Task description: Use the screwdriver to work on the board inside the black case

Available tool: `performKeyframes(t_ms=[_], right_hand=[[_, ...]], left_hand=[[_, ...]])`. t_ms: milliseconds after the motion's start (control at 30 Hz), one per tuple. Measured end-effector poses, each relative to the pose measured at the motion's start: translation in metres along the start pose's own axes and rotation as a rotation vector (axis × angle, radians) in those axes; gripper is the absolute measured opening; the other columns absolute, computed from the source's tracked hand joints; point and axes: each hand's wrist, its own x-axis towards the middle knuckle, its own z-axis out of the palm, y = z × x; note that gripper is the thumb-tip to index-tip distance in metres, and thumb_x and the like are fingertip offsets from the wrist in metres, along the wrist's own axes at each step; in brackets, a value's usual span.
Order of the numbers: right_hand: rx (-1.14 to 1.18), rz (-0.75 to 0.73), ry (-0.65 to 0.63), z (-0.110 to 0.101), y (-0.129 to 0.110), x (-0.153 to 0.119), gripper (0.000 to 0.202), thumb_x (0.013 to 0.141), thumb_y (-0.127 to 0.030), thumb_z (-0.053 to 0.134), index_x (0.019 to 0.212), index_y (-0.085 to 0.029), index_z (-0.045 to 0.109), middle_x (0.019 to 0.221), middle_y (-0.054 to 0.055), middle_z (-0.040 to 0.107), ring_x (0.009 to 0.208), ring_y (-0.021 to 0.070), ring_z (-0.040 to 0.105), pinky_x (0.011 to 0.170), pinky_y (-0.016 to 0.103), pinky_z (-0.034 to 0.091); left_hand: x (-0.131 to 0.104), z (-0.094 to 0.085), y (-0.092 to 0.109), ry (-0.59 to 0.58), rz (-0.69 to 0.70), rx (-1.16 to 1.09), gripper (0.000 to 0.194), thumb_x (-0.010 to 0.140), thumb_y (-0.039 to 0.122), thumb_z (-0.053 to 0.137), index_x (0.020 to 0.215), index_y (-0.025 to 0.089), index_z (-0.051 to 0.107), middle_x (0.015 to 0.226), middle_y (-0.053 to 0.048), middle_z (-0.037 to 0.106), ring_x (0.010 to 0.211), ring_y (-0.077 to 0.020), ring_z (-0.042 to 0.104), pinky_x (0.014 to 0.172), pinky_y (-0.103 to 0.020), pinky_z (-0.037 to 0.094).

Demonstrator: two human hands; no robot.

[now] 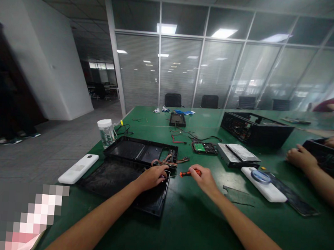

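Observation:
My right hand is closed round the handle of an orange and black screwdriver. Its thin shaft points left, toward my left hand. The fingers of my left hand are bent together at the right edge of a flat black panel; whatever they pinch there is too small to make out. Behind the panel lies a shallow black case, with striped cables spilling over its right end.
A clear bottle and a white device are at the left. Beyond the screwdriver lie a green circuit board and a metal drive box. Another white device, a large black case and a co-worker's hands are at the right.

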Motion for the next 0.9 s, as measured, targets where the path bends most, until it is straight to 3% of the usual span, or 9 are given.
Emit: performKeyframes(t_ms=[167,367,500,600,700,900], right_hand=[[-0.151,-0.061,-0.069,-0.006,-0.014,0.006,0.034,0.085,-0.040,0.038,0.078,-0.020,0.064,0.067,0.002,0.064,0.059,0.0142,0.056,0.058,0.023,0.037],[-0.591,-0.125,-0.245,-0.023,-0.074,0.042,0.047,0.088,-0.048,0.030,0.075,-0.018,0.063,0.069,0.008,0.066,0.066,0.0189,0.060,0.059,0.025,0.033],[-0.592,-0.152,-0.386,-0.027,-0.104,0.066,0.031,0.088,-0.036,0.034,0.101,-0.018,0.056,0.081,0.007,0.067,0.071,0.0189,0.059,0.060,0.025,0.033],[-0.570,-0.128,-0.442,-0.023,-0.110,0.075,0.034,0.089,-0.039,0.031,0.098,-0.020,0.057,0.084,0.006,0.067,0.074,0.0186,0.060,0.061,0.025,0.034],[-0.696,-0.039,-0.368,-0.018,-0.110,0.077,0.053,0.089,-0.050,0.023,0.082,-0.015,0.062,0.084,0.014,0.066,0.078,0.0244,0.061,0.064,0.029,0.037],[-0.634,-0.099,-0.396,-0.016,-0.115,0.071,0.047,0.091,-0.047,0.022,0.100,-0.017,0.056,0.085,0.012,0.067,0.078,0.0245,0.062,0.065,0.031,0.040]], left_hand=[[0.001,0.000,0.000,-0.012,-0.017,-0.027,0.045,0.077,0.010,0.055,0.118,0.017,0.038,0.098,-0.003,0.064,0.107,-0.0172,0.051,0.095,-0.032,0.034],[0.000,0.003,-0.002,0.003,-0.020,-0.051,0.045,0.077,0.009,0.055,0.116,0.017,0.036,0.095,-0.003,0.065,0.103,-0.0169,0.054,0.092,-0.031,0.037],[0.000,0.006,-0.005,-0.012,-0.072,-0.075,0.038,0.077,0.009,0.054,0.111,0.017,0.038,0.097,-0.004,0.064,0.099,-0.0168,0.056,0.089,-0.030,0.040],[0.001,0.006,-0.006,-0.009,-0.092,-0.088,0.037,0.077,0.009,0.055,0.109,0.017,0.039,0.098,-0.005,0.064,0.098,-0.0167,0.057,0.087,-0.028,0.041],[0.001,0.005,-0.005,-0.013,-0.088,-0.091,0.038,0.077,0.009,0.055,0.109,0.017,0.039,0.099,-0.005,0.063,0.100,-0.0171,0.057,0.088,-0.028,0.041],[0.002,0.003,-0.003,-0.019,-0.081,-0.083,0.035,0.077,0.009,0.054,0.108,0.017,0.039,0.098,-0.005,0.064,0.100,-0.0172,0.056,0.090,-0.029,0.039]])
